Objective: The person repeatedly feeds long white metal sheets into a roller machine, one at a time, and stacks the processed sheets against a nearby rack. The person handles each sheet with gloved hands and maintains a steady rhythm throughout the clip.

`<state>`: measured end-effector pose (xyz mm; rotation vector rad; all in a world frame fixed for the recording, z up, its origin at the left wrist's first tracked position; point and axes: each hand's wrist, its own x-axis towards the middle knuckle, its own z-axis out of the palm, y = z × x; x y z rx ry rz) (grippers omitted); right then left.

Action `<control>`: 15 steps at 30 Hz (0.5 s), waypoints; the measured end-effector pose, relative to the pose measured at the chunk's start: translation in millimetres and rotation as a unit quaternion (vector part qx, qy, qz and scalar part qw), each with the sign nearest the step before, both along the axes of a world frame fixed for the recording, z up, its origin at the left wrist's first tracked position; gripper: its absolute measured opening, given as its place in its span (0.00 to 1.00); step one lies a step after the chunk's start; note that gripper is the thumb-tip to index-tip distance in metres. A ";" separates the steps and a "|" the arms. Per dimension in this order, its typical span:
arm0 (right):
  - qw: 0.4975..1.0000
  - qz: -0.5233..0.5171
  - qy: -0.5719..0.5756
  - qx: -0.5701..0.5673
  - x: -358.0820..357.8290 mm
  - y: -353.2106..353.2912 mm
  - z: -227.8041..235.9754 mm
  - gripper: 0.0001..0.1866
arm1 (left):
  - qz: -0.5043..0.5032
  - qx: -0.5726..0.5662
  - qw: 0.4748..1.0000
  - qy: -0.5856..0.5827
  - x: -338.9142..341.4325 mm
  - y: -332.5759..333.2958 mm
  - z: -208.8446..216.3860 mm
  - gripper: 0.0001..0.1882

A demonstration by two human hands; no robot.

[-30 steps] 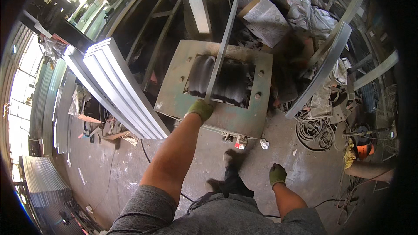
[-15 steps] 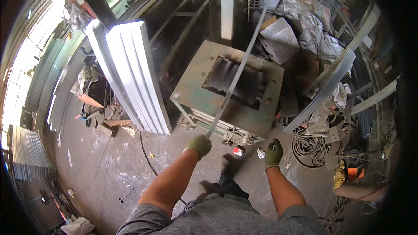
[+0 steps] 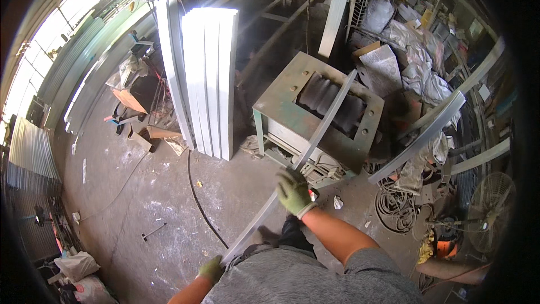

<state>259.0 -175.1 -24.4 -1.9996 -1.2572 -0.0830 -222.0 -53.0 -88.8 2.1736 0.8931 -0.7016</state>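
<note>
A long, narrow metal bar (image 3: 325, 125) slants from low on my left up over a green-grey metal machine (image 3: 275, 98). Its far end lies above the machine's top, past the opening with dark ribbed rollers (image 3: 318, 98). My left hand (image 3: 211, 270), in a green glove, is closed around the near end beside my waist. Part of that hand is cut off by my shirt. Farther along, my right hand (image 3: 293, 192), also gloved in green, is closed over the bar just before the machine's front edge.
Tall pale metal profiles (image 3: 211, 84) stand left of the machine. A dark hose (image 3: 194, 197) crosses the floor. Coiled cable (image 3: 395, 208), a fan (image 3: 490, 211) and a leaning metal channel (image 3: 419, 138) are at right. Sacks (image 3: 413, 56) pile up behind.
The bar has come back toward me, its far end now over the machine. My left hand moved down to my waist; my right hand, free before, now grips the bar. The view turned left.
</note>
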 end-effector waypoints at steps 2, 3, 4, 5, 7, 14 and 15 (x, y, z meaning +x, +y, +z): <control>0.997 0.048 -0.051 -0.027 -31.5 1.4 -1.1 0.14 | 0.007 -0.015 1.000 -0.020 -42.1 -3.4 -5.6 0.21; 0.996 0.058 -0.051 -0.038 -43.8 0.8 -2.4 0.14 | 0.020 -0.027 0.999 -0.020 -55.7 -5.3 -6.9 0.21; 0.995 0.071 -0.048 -0.043 -51.5 0.5 -3.9 0.14 | 0.033 -0.044 0.998 -0.010 -61.5 -6.5 -8.7 0.21; 0.995 0.070 -0.036 -0.056 -54.9 0.7 -5.7 0.14 | 0.052 -0.042 0.998 -0.017 -63.4 -6.9 -8.0 0.24; 0.995 0.018 -0.062 -0.077 -42.6 4.4 -8.4 0.13 | 0.113 -0.073 0.990 -0.032 -46.7 -4.2 -5.3 0.26; 0.986 -0.104 -0.130 -0.033 117.9 54.4 -11.5 0.10 | 0.159 -0.116 0.973 -0.120 121.1 15.3 55.0 0.26; 0.986 -0.110 -0.111 -0.065 140.1 62.1 -11.2 0.11 | 0.135 -0.076 0.979 -0.136 149.2 15.8 68.9 0.25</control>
